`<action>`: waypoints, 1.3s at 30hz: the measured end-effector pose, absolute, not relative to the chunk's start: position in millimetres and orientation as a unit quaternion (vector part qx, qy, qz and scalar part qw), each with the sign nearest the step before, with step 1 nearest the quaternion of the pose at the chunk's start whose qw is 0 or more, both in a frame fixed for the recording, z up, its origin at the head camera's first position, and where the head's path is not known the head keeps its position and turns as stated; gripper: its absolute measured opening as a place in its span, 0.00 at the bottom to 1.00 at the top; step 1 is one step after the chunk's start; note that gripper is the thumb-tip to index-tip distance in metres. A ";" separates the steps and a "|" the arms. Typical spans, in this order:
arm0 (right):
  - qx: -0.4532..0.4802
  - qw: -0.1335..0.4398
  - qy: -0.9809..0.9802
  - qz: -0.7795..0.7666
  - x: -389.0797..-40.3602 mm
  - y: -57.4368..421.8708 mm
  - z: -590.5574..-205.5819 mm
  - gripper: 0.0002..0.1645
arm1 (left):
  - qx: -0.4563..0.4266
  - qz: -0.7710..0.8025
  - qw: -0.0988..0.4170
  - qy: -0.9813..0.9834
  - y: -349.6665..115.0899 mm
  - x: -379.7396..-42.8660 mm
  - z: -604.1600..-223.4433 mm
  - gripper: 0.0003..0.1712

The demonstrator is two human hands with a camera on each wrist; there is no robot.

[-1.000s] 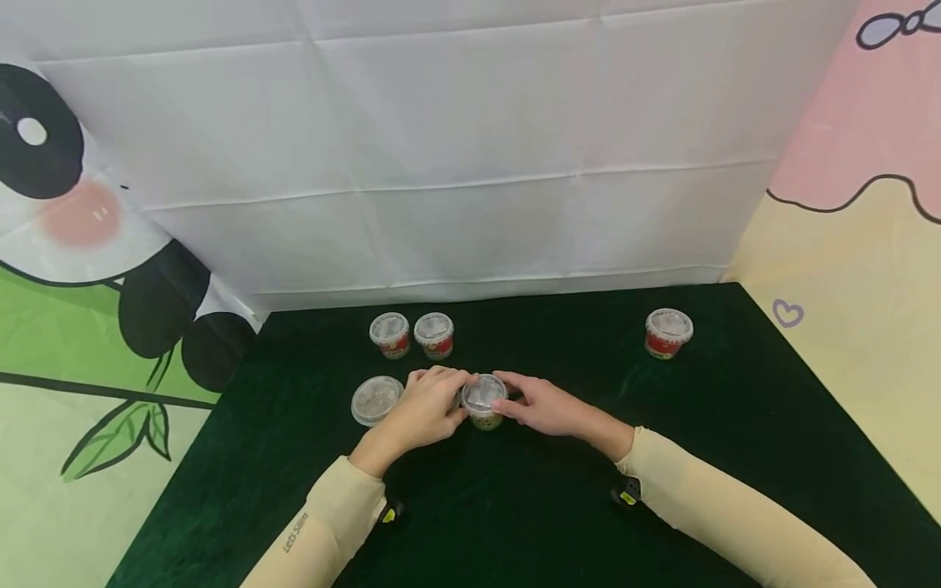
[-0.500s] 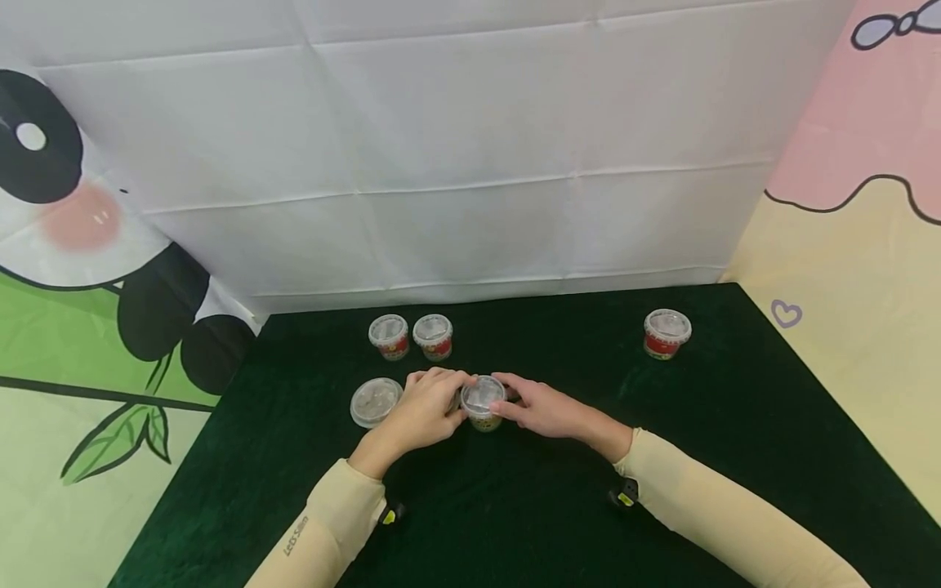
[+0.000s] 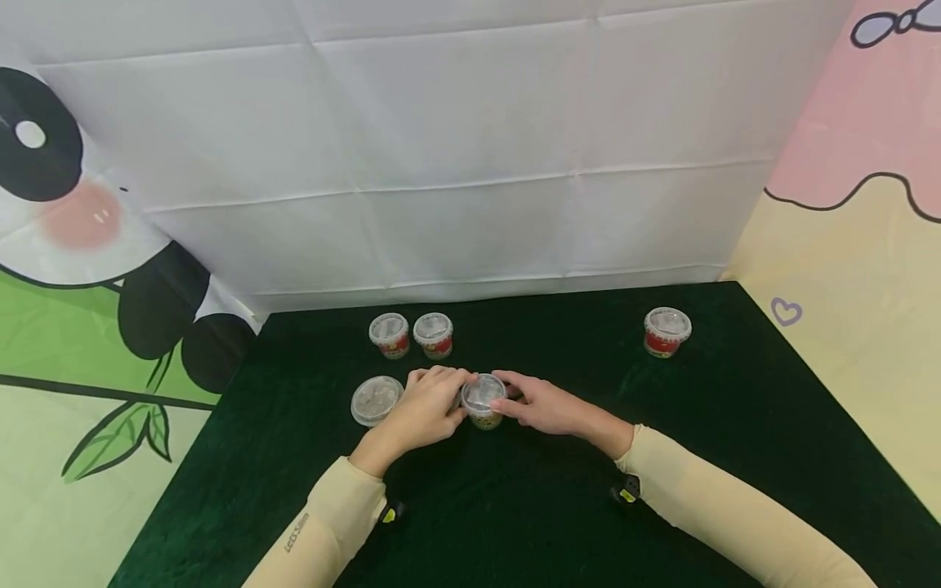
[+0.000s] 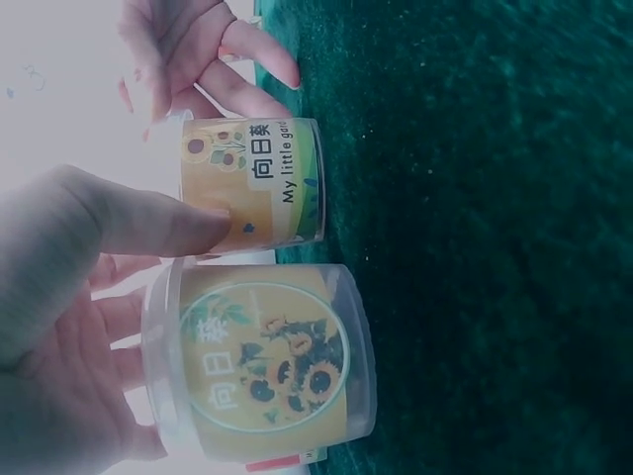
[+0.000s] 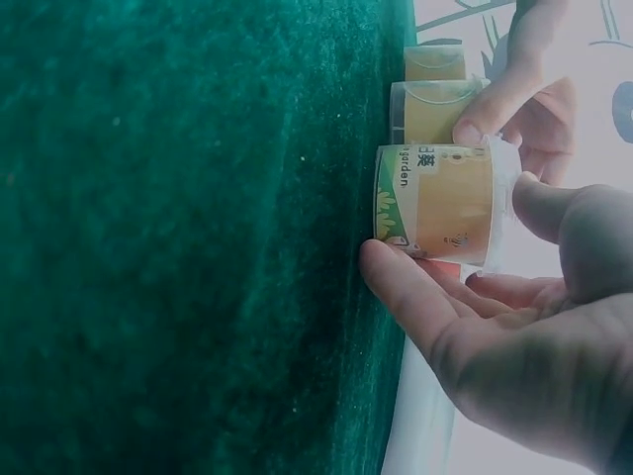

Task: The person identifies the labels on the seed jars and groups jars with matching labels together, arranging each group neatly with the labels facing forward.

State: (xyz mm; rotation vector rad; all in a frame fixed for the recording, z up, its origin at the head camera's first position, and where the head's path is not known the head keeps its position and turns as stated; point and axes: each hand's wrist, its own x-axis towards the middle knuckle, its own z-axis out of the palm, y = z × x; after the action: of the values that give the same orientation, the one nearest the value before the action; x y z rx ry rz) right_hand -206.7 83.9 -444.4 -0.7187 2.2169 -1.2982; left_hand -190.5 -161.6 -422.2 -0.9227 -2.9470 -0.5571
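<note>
Both hands hold a small clear lidded tub (image 3: 485, 401) with a yellow sunflower label, upright on the green cloth. My left hand (image 3: 425, 411) reaches it from the left, with thumb and index finger at its rim. My right hand (image 3: 547, 407) grips its right side, thumb near the lid and fingers around the far side. A wider sunflower tub (image 4: 267, 361) stands beside it, nearer in the left wrist view. The left hand passes over this tub and hides most of it in the head view. Another wide tub (image 3: 376, 400) stands at the left hand's left edge.
Two red-labelled lidded tubs, a left one (image 3: 390, 335) and a right one (image 3: 434, 335), stand behind the hands. A third red-labelled tub (image 3: 666, 332) is at the back right. Dark green cloth (image 3: 515, 506) covers the table; white fabric (image 3: 470, 229) hangs behind it.
</note>
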 end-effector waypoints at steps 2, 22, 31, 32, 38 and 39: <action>-0.262 0.233 0.809 -0.472 -206.8 84.8 -444.4 0.39 | -0.296 -0.176 0.001 -0.939 -161.0 -190.9 -421.8 0.25; -0.261 0.227 0.805 -0.482 -206.5 90.7 -446.1 0.41 | -0.325 -0.195 -0.006 -0.925 -156.5 -187.2 -419.7 0.36; -0.290 0.152 0.819 -0.471 -211.0 115.7 -439.0 0.39 | -0.380 -0.204 -0.004 -0.902 -129.2 -182.2 -406.1 0.37; -0.293 0.133 0.827 -0.462 -211.4 120.4 -436.9 0.39 | -0.384 -0.205 0.005 -0.900 -124.2 -183.0 -405.1 0.36; -0.281 0.031 0.851 -0.442 -214.3 153.7 -419.9 0.37 | -0.398 -0.201 0.022 -0.895 -90.8 -191.5 -398.3 0.33; -0.276 0.012 0.853 -0.444 -215.4 160.5 -416.9 0.37 | -0.402 -0.202 0.018 -0.893 -84.2 -193.6 -397.1 0.33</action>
State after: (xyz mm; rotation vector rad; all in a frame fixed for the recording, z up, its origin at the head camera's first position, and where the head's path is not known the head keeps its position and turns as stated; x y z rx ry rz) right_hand -215.4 160.5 -416.9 -0.8598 2.6577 -1.3825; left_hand -193.6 -84.2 -397.1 -1.2479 -2.7741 -0.6262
